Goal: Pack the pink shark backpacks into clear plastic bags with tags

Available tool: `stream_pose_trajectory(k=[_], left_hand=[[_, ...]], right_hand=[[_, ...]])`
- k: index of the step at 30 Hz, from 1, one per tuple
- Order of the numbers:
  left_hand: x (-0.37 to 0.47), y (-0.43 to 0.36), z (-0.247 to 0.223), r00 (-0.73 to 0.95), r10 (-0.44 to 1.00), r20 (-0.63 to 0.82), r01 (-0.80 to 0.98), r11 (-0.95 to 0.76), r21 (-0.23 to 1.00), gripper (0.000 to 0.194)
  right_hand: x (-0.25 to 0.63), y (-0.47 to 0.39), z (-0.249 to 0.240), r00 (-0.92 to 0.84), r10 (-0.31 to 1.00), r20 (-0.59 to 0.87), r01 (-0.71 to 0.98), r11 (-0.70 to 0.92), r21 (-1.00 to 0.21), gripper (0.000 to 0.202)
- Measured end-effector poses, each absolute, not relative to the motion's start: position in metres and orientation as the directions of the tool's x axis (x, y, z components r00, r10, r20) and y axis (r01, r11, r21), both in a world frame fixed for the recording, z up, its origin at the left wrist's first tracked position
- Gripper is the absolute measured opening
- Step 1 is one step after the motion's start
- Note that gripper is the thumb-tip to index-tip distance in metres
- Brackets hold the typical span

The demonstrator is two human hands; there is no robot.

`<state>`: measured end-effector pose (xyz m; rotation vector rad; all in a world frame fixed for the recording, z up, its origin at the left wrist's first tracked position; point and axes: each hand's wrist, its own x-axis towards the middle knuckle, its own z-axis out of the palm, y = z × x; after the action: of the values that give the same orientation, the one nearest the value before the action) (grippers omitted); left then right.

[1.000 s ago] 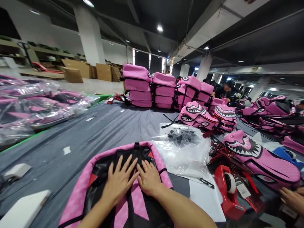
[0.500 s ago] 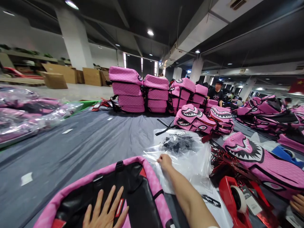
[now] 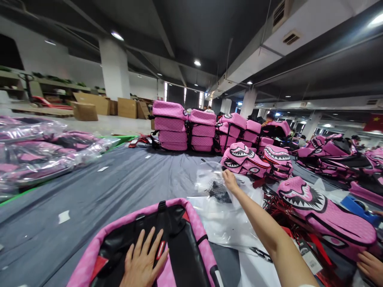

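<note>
My left hand [image 3: 145,257] lies flat, fingers spread, on the black back panel of a pink-and-black backpack [image 3: 185,243] in front of me. My right hand [image 3: 230,181] reaches forward with its fingers pinched on the edge of a clear plastic bag [image 3: 218,221]. The bag lies right of the backpack, with dark print near its far end. Just beyond my right hand, pink backpacks with shark-mouth prints [image 3: 247,159] rest on the table.
Stacked pink backpacks [image 3: 172,124] line the table's far side. Wrapped backpacks [image 3: 38,159] lie at left. A shark-print backpack [image 3: 332,219], red tags [image 3: 318,255] and another person's hand [image 3: 371,265] are at right. Grey cloth [image 3: 125,175] covers the table.
My right hand has moved forward and to the right, drawing the bag's edge away from me. My left hand stays on the backpack. The view has shifted left.
</note>
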<state>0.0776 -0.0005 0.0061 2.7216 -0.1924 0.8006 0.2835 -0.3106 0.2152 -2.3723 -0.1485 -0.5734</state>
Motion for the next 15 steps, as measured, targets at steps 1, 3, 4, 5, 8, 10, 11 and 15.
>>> stream_pose_trajectory(k=[1,3,4,5,8,10,11,15], left_hand=[[0.077,0.001,0.006,0.833,-0.031,0.553,-0.257,-0.906,0.336,0.05],[0.071,-0.003,0.013,0.855,0.054,0.516,-0.309,-0.745,0.59,0.05],[0.065,-0.008,0.019,0.882,0.106,0.459,-0.302,-0.619,0.725,0.052],[0.057,-0.014,0.028,0.91,0.155,0.383,-0.275,-0.466,0.841,0.055],[0.028,-0.039,0.057,0.962,0.237,0.134,-0.138,0.001,0.99,0.067],[0.009,-0.048,0.07,0.951,0.311,-0.009,-0.044,0.163,0.986,0.075],[0.0,-0.049,0.072,0.937,0.343,-0.067,0.003,0.185,0.983,0.075],[-0.02,-0.029,0.049,0.872,0.473,-0.128,0.123,0.042,0.992,0.063]], right_hand=[[0.27,-0.294,0.22,0.895,0.049,0.442,0.331,-0.738,-0.588,0.023],[0.234,-0.259,0.219,0.863,0.232,0.449,0.476,-0.673,-0.566,0.024],[0.214,-0.242,0.214,0.838,0.311,0.449,0.535,-0.635,-0.557,0.024],[0.192,-0.227,0.206,0.806,0.383,0.451,0.588,-0.598,-0.545,0.024],[0.129,-0.196,0.168,0.675,0.574,0.464,0.737,-0.493,-0.462,0.017],[0.095,-0.185,0.142,0.6,0.679,0.424,0.798,-0.467,-0.381,0.01],[0.08,-0.182,0.131,0.59,0.712,0.381,0.804,-0.48,-0.35,0.008],[0.044,-0.169,0.116,0.667,0.714,0.211,0.735,-0.588,-0.337,0.012]])
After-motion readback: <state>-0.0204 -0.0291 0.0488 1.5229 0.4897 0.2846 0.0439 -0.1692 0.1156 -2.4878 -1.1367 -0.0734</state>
